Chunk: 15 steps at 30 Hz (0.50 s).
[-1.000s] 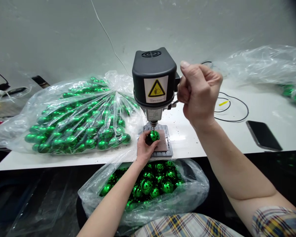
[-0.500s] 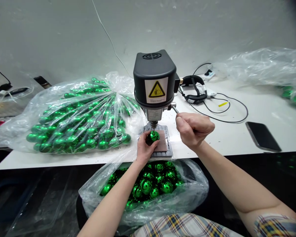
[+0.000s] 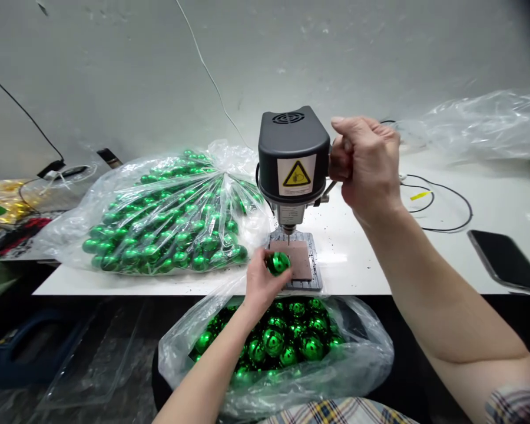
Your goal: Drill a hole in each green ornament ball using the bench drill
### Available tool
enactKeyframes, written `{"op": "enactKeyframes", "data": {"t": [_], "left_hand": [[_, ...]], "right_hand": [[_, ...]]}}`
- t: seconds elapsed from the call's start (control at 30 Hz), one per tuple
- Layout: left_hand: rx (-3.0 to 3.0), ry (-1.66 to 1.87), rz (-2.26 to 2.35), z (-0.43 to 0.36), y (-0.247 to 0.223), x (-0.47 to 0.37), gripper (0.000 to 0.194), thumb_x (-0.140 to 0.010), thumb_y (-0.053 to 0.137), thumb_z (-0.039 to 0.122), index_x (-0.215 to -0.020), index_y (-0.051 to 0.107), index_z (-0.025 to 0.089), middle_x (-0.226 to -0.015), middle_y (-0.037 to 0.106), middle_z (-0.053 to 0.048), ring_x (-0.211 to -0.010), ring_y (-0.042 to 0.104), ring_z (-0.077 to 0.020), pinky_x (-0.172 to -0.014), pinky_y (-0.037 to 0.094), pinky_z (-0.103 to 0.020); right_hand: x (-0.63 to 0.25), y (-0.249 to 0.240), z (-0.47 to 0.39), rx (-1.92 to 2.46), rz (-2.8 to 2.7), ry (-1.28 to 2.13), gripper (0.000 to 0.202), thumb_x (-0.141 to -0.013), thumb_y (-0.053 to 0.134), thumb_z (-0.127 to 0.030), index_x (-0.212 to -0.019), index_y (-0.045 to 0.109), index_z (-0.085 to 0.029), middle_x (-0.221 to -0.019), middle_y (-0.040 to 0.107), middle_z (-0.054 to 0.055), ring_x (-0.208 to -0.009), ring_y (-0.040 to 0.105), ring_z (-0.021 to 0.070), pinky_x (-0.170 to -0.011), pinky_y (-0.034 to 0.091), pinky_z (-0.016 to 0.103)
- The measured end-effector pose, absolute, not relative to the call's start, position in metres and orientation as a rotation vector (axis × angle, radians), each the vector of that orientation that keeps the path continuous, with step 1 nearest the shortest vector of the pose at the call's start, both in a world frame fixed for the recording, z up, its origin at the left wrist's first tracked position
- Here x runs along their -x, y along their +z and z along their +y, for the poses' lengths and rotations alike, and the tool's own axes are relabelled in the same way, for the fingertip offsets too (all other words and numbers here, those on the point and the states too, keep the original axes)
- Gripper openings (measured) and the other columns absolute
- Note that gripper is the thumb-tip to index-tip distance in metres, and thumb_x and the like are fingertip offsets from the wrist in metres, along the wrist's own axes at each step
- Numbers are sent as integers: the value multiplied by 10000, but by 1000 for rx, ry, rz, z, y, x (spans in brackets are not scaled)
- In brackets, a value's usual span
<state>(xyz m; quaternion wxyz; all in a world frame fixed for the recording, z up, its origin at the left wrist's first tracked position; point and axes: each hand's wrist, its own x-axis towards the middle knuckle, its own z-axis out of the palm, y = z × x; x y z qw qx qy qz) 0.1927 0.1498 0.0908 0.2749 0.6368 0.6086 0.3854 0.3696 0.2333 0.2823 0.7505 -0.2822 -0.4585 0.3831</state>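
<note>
Between thumb and fingers, my left hand (image 3: 262, 280) grips a shiny green bauble (image 3: 278, 262) over the front left of a brown pad (image 3: 301, 265). That pad lies on the grey base plate (image 3: 317, 277) of a small black drill press (image 3: 294, 153). The thin drill bit (image 3: 288, 238) hangs above the pad, behind the bauble and apart from it. My right hand (image 3: 368, 162) is closed round the press's feed lever (image 3: 331, 188), level with the motor housing; the lever's end is hidden in the fist.
An open plastic bag (image 3: 366, 365) of green baubles sits below the table's front edge. Left of the press lies a full, gathered bag of green baubles (image 3: 159, 224). A phone (image 3: 507, 259) and a black cable (image 3: 463, 221) are on the right of the white table (image 3: 132, 285).
My right hand has risen with the lever, and the drill bit has come up. My left hand has drawn the bauble out from under the bit, towards me. The view has shifted slightly.
</note>
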Motion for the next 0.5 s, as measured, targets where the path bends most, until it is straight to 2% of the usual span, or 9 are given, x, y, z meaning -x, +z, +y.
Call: {"op": "enactKeyframes", "data": {"t": [0.1,0.13,0.17,0.23,0.27,0.37,0.5], "left_hand": [[-1975,488,1403,127,117,-163,504,-541,896,458,-906,645,217,-830,677,-27,-766,614,-237,-652,428,-302],[-2008,409,1342,129,124,-155,468,-578,875,492,-889,656,218,-809,681,-25,-749,614,-235,-640,419,-297],[-2023,418,1330,136,128,-147,388,-679,812,507,-886,659,216,-805,686,-29,-743,617,-228,-645,419,-296],[-2027,613,1419,168,131,-137,217,-927,554,401,-911,646,206,-849,698,-45,-769,626,-208,-701,442,-303],[-2042,741,1485,190,130,-134,216,-974,454,318,-971,633,198,-912,700,-60,-823,633,-205,-758,457,-311],[-2045,780,1680,264,118,-130,249,-960,388,144,-1084,602,175,-1049,686,-92,-973,637,-209,-878,473,-326],[-1986,654,1926,332,99,-127,345,-837,460,-4,-1093,629,154,-1193,637,-154,-1112,624,-271,-961,457,-370]], "right_hand": [[-370,283,239,626,-1000,876,452,-835,663,-183,-495,368,-217,-406,329,-65,-329,234,45,-320,102,243],[-369,282,239,624,-984,872,451,-835,652,-162,-488,368,-215,-403,327,-62,-329,233,45,-321,93,246],[-368,282,238,624,-967,864,452,-832,640,-139,-479,368,-214,-399,325,-59,-328,231,47,-322,84,252],[-366,282,235,624,-943,848,450,-824,625,-117,-463,373,-213,-392,323,-53,-327,230,52,-325,76,263],[-366,282,233,623,-936,843,447,-818,628,-119,-460,378,-212,-392,326,-51,-330,233,55,-327,75,267],[-366,283,230,627,-959,845,434,-812,659,-167,-469,397,-210,-412,348,-48,-346,249,56,-332,98,264],[-369,281,231,654,-1005,834,432,-825,672,-221,-482,411,-206,-429,357,-51,-359,262,52,-338,136,255]]}}
